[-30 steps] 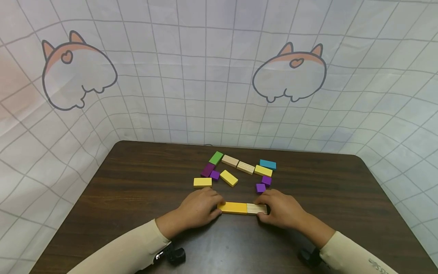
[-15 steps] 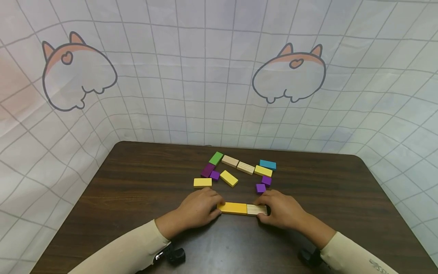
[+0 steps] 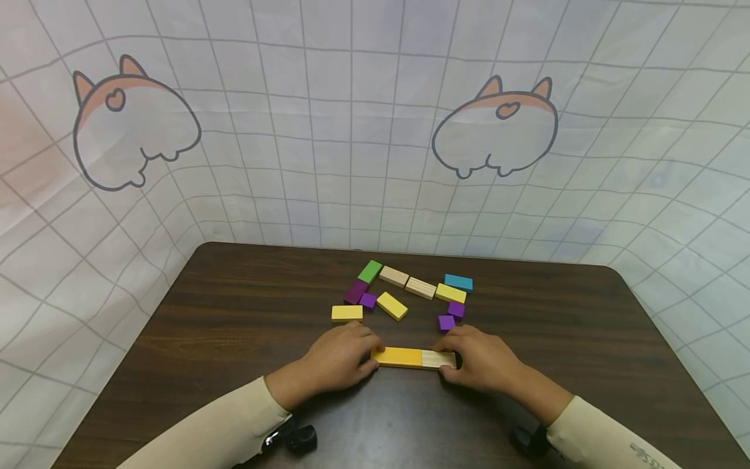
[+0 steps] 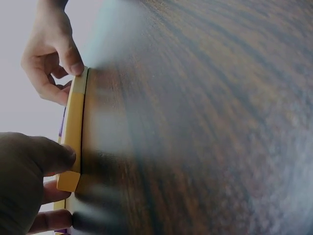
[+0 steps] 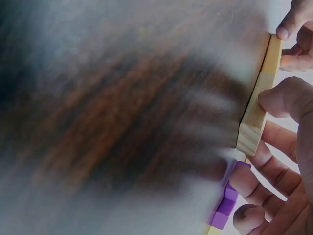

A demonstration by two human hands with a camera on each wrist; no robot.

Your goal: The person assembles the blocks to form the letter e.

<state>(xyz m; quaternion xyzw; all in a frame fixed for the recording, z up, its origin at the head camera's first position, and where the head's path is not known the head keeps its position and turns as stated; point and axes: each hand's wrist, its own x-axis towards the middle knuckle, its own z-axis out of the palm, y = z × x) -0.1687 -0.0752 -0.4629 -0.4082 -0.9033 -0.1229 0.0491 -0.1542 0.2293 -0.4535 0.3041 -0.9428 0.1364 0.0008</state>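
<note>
**Left hand (image 3: 342, 357) on the orange block (image 3: 400, 357), right hand (image 3: 485, 359) on the plain block (image 3: 436, 359)**

The two blocks meet end to end in one straight row, between the hands and in front of the other blocks, near the middle of the table (image 3: 375, 426). Whether the row touches the wood or is held just off it, I cannot tell.

The left hand pinches the orange block at its outer end: thumb against the near side, a finger behind, spread only as wide as the block. The right hand grips the plain block the same way, thumb on the near side; the outer end face shows bare in the right wrist view. Its spare fingers bend near a purple cube (image 3: 446, 324); contact there is unclear.

Just beyond the left hand lies a yellow block (image 3: 347, 314). A green block (image 3: 370, 271) and a blue block (image 3: 458, 282) lie farther back.
</note>
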